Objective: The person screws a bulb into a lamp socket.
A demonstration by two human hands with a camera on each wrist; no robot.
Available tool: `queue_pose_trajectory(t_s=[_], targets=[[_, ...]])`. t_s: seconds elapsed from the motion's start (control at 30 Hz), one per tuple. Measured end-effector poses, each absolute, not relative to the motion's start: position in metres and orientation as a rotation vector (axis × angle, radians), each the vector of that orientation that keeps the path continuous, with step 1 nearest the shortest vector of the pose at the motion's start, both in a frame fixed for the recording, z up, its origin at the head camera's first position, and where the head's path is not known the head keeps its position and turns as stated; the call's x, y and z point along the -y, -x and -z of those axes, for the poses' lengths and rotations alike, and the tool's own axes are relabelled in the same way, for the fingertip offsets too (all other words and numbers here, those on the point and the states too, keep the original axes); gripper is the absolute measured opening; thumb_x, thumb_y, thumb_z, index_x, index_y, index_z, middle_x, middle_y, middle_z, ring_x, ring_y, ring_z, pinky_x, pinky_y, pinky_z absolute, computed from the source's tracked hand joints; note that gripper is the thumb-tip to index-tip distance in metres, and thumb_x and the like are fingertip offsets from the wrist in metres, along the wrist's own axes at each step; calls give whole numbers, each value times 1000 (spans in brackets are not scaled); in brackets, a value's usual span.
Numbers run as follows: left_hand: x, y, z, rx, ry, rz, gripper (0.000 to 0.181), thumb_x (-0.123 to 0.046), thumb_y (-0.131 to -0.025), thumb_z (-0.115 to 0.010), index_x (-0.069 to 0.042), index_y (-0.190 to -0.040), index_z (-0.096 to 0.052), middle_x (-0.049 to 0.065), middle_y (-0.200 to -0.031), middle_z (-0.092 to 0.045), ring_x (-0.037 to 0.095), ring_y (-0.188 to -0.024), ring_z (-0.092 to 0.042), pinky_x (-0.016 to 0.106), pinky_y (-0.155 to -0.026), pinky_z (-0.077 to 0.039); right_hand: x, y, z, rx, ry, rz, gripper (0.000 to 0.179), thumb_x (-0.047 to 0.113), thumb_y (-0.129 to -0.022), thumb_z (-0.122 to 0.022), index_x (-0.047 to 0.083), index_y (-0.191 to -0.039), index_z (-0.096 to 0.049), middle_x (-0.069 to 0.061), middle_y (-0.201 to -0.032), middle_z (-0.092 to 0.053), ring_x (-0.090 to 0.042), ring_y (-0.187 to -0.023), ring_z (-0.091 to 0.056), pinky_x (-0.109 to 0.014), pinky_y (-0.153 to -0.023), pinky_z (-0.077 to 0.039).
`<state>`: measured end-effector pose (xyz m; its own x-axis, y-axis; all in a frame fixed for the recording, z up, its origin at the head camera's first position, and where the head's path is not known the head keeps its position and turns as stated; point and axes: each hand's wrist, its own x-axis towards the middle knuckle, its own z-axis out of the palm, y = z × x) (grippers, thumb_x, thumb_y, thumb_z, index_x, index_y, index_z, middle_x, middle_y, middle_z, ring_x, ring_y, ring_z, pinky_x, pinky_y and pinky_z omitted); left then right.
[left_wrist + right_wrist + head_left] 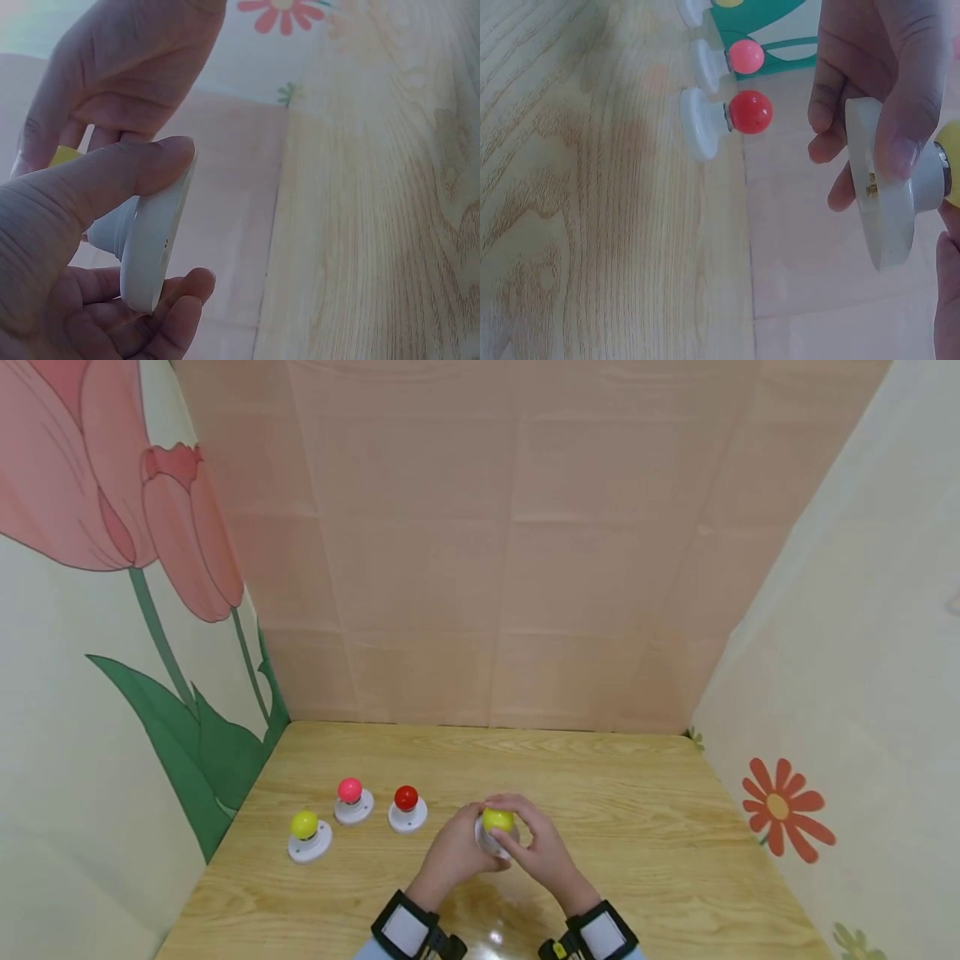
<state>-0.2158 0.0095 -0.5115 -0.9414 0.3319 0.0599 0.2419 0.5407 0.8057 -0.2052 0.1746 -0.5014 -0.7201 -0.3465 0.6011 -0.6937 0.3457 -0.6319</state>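
My left hand [457, 848] grips a white round lamp holder [147, 247], its thumb across the base and its fingers curled under the rim. In that holder sits a yellow bulb [498, 819], which my right hand [543, 847] pinches between thumb and fingers. The right wrist view shows the holder tipped on its side, with brass-coloured metal on its base and a metal collar beneath the bulb. Both hands are over the middle of the table, close together.
Left of my hands, three more white holders stand upright on the wooden table [637, 827]. They carry a red bulb [406, 798], a pink bulb [349, 790] and another yellow bulb [304, 825]. A pinkish sheet [510, 568] hangs behind; flower-printed walls flank both sides.
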Motion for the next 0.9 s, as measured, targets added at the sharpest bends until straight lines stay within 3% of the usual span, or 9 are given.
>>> queue_pose_trajectory(t_s=[0.27,0.43,0.57,0.73,0.9], targets=[[-11,215,512,-2703,-497,-1381,79,-25,-60,-91,-6,-128,-56,7,-117,-64,23,-100,-63,45,-86,-52,-168,194,483,2262,-832,-1294,31,2,-83,-73,-2,-112,-63,-14,-113,-65,-31,-110,-59,-20,-106,-38],[-11,216,514,-2715,-510,-1385,78,-24,-60,-91,-5,-128,-56,8,-117,-64,23,-99,-63,44,-85,-52,-165,196,487,2222,-797,-1285,33,0,-79,-76,-1,-110,-63,-14,-109,-66,-31,-106,-60,-19,-110,-32],[-11,216,515,-2706,-514,-1399,77,-24,-60,-91,-5,-127,-57,7,-117,-64,22,-99,-63,42,-85,-52,-168,202,500,2225,-790,-1265,35,0,-78,-77,0,-111,-63,-13,-109,-66,-29,-106,-61,-18,-108,-35],[-11,216,515,-2706,-517,-1374,78,-30,-62,-90,-8,-128,-56,5,-116,-64,20,-100,-63,42,-86,-52,-175,210,514,2276,-832,-1231,44,4,-81,-75,3,-122,-60,-13,-123,-61,-27,-118,-57,-20,-105,-38],[-11,217,513,-2700,-482,-1382,78,-32,-63,-90,-8,-128,-55,6,-118,-63,22,-104,-63,46,-90,-51,-187,213,514,2300,-857,-1193,49,4,-90,-65,10,-136,-51,-9,-141,-51,-23,-133,-46,-22,-110,-31]])
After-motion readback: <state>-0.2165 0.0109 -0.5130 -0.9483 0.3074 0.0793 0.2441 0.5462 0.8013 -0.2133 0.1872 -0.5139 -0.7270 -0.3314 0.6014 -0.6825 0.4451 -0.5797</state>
